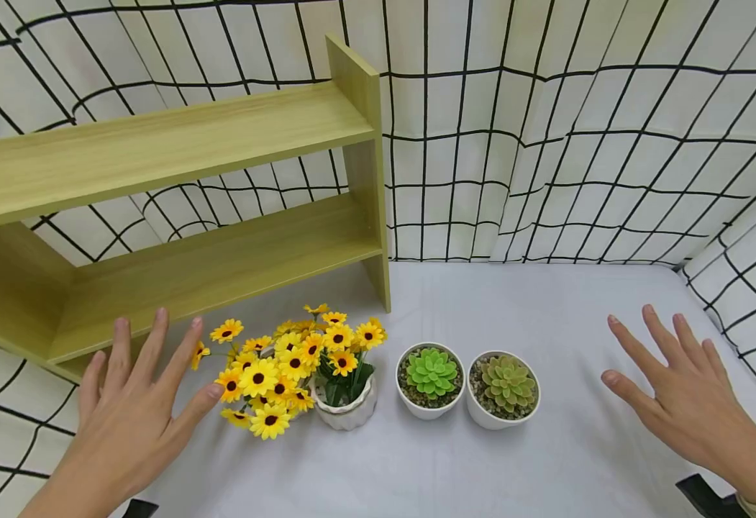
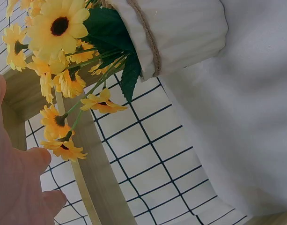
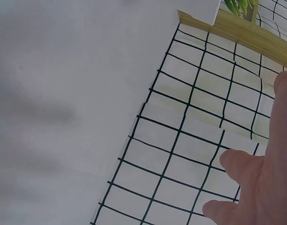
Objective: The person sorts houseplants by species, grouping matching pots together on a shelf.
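My left hand (image 1: pixel 134 406) hovers with spread fingers just left of a pot of yellow artificial daisies (image 1: pixel 280 374), holding nothing. The flowers lean left toward that hand out of a white ribbed pot (image 1: pixel 345 403); a twine band (image 2: pixel 148 37) circles the pot in the left wrist view. To the right of the daisies stand two small succulents in white pots, one bright green (image 1: pixel 431 373), the other olive green with reddish tips (image 1: pixel 509 385). Over the right part of the table, apart from the pots, my right hand (image 1: pixel 688 396) is spread and holds nothing.
A light wooden two-tier shelf (image 1: pixel 222 244) stands at the back left, behind the daisies. White cloth with a black grid (image 1: pixel 455 144) walls the back and sides. The table (image 1: pixel 578 316) has a white covering.
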Motion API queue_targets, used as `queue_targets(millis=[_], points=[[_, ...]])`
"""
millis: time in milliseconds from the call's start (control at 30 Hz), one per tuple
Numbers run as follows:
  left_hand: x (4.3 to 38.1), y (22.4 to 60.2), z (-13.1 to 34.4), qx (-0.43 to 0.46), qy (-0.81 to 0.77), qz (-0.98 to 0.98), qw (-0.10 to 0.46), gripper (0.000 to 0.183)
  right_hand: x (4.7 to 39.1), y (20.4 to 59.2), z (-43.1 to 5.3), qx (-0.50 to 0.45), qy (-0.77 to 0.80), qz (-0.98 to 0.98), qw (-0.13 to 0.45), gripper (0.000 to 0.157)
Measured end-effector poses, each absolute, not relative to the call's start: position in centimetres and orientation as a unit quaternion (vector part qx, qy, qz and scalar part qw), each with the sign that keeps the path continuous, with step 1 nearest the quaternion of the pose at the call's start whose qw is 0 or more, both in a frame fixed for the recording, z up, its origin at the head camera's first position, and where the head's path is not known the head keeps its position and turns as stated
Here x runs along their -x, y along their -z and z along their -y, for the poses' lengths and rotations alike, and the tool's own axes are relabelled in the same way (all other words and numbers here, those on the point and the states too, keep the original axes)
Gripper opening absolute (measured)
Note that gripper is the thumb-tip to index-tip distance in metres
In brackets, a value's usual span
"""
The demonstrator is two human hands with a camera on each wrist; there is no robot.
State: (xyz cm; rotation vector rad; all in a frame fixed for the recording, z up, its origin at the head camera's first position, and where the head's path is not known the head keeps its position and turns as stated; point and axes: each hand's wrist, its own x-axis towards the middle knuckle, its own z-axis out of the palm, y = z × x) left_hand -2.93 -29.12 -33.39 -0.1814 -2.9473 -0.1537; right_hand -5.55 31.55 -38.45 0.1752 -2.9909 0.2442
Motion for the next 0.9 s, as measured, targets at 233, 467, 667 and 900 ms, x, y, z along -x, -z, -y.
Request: queue_targets(millis=[233, 467, 667, 900], points=[[3.0, 33.5, 29.2, 0.064, 0.053, 0.992, 0.093, 0.083, 5.5, 38.6, -31.6, -0.052, -0.077, 0.994, 0.062, 0.082], [3.0, 33.1, 29.2, 0.067, 0.055, 0.991, 0.101, 0.082, 5.5, 38.7, -31.6, -0.048, -0.076, 0.994, 0.065, 0.082], [2.9, 32.8, 29.1, 0.062, 0.052, 0.991, 0.11, 0.081, 5.8, 38.4, -31.4, -0.05, -0.076, 0.994, 0.064, 0.081], [2.8, 32.1, 29.4, 0.054, 0.062, 0.989, 0.122, 0.081, 6.6, 37.8, -30.9, -0.074, -0.086, 0.99, 0.08, 0.08]])
